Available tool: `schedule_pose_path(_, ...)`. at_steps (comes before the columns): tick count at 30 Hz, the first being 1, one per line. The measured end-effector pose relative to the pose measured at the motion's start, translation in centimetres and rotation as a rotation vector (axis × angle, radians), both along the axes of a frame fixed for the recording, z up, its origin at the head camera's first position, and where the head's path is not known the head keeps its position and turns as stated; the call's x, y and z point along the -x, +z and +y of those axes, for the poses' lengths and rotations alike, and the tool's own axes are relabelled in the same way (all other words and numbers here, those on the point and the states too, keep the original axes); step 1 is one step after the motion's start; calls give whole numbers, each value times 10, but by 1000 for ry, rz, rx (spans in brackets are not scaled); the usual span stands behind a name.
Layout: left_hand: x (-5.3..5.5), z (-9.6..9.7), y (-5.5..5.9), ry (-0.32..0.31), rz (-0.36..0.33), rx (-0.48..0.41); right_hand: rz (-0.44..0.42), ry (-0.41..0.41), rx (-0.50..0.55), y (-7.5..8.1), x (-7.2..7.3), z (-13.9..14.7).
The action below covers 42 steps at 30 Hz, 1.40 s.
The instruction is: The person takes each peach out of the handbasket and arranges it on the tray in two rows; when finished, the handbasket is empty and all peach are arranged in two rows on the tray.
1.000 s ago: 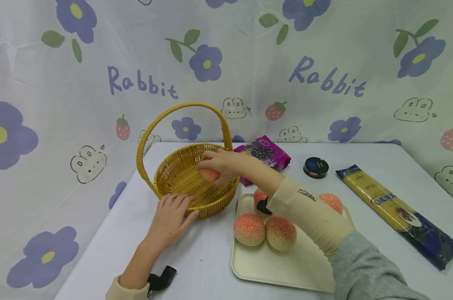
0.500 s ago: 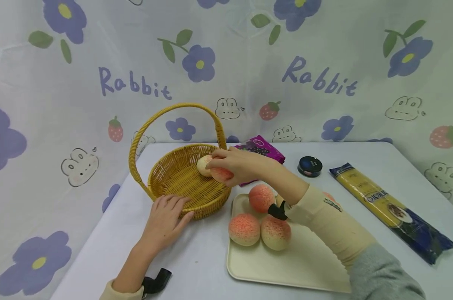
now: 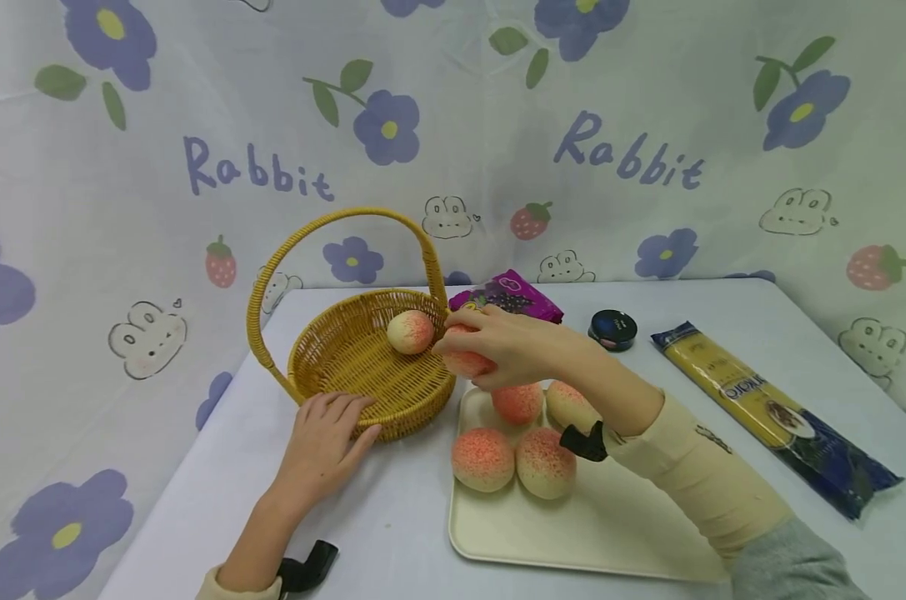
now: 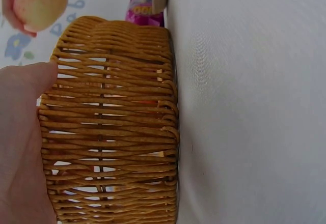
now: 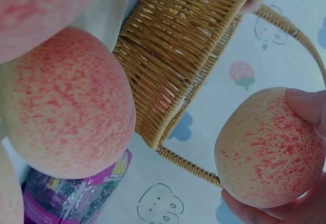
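My right hand (image 3: 520, 342) grips a peach (image 3: 463, 358) with a red-speckled skin, just off the right rim of the wicker basket (image 3: 415, 421). In the right wrist view, thumb and fingers curl round this peach (image 5: 265, 152). One more peach (image 3: 411, 332) lies inside the basket at its right side. My left hand (image 3: 321, 454) holds the basket's near left rim, fingers over the edge and thumb outside, beside the wicker wall (image 4: 112, 122) in the left wrist view. Several peaches (image 3: 483, 460) sit grouped on the cream tray (image 3: 565, 533), below and right of my right hand.
A purple packet (image 3: 528, 298) lies behind the right hand. Right of it are a round dark tin (image 3: 613, 327) and a long yellow and blue packet (image 3: 775, 417). The basket's tall handle (image 3: 347, 215) arches over it. A printed curtain (image 3: 483, 150) hangs behind the table.
My right hand has lifted a peach out of the basket and moved right with it toward the tray, exposing the peach left inside. The left hand stays at the rim; the view shifts slightly.
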<state>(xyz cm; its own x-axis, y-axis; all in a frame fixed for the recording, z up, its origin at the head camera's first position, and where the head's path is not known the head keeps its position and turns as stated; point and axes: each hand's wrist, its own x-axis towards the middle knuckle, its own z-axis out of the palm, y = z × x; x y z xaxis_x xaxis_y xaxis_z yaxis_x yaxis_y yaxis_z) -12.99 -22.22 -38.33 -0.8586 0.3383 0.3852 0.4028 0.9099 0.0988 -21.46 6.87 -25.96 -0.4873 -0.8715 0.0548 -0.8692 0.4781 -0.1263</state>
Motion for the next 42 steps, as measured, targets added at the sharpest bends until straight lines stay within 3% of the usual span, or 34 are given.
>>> schedule_pose_path(23,-2,-4,-1,9,24,-16,-54,-40,49,-8,-31,48)
schedule_pose_path(36,1,-2,-2,6,2,-20,-126,-169,12,-20,-44,74)
schedule_pose_path(42,2,-1,-3,5,-2,-12,-80,-127,29,-27,-51,89)
